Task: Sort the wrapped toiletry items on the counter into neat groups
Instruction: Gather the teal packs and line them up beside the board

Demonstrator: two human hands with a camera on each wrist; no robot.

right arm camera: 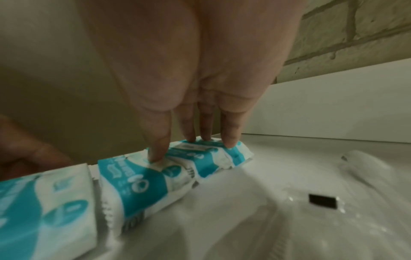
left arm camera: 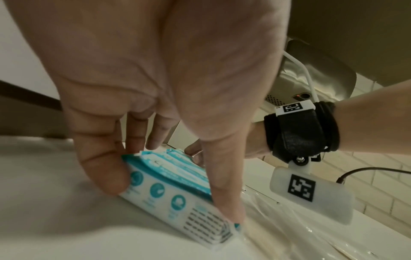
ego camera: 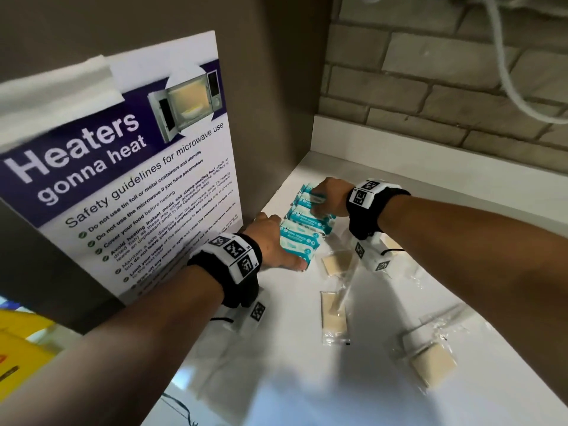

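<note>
1. The row of teal-and-white wrapped wipe packs [ego camera: 302,224] is lying on the white tabletop [ego camera: 295,379], near the corner by the brown wall panel.
2. The left hand [ego camera: 276,244] is pinching the nearest pack between thumb and fingers; the right hand [ego camera: 330,196] is pressing straight fingertips [right arm camera: 155,156] onto the far packs.
3. Clear-wrapped beige soap-like bars [ego camera: 335,315] are lying scattered just beside the row (ungrouped, I judge).
4. Squeezing the row from both ends risks buckling it, since the soft, slick wrappers could slide over each other.
5. The right wrist camera is hanging close over the clear packets and could drag them.
</note>
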